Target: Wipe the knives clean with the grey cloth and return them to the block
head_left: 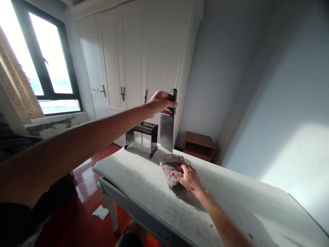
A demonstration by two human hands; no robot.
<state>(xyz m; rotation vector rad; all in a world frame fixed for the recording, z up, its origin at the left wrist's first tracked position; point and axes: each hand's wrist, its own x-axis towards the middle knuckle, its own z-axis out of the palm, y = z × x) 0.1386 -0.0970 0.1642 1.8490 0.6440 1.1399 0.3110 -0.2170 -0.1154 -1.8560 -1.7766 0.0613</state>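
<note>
My left hand (161,102) is stretched out over the table and closed around the black handle of a cleaver (167,132). Its broad metal blade hangs straight down, the lower tip close to the table's far edge. Nearer to me, my right hand (189,178) grips a fuzzy grey-brown cloth (169,171), thumb and fingers bent on it. The cloth is just in front of the blade and apart from it. Left of the cleaver stands a knife block (145,129) with a black frame and see-through sides.
The white table (144,181) has a raised, shaped edge and a few dark specks. Behind it are a white wardrobe (133,51) and a small brown cabinet (199,142). A white paper (100,212) lies on the red floor. A window (51,55) is at left.
</note>
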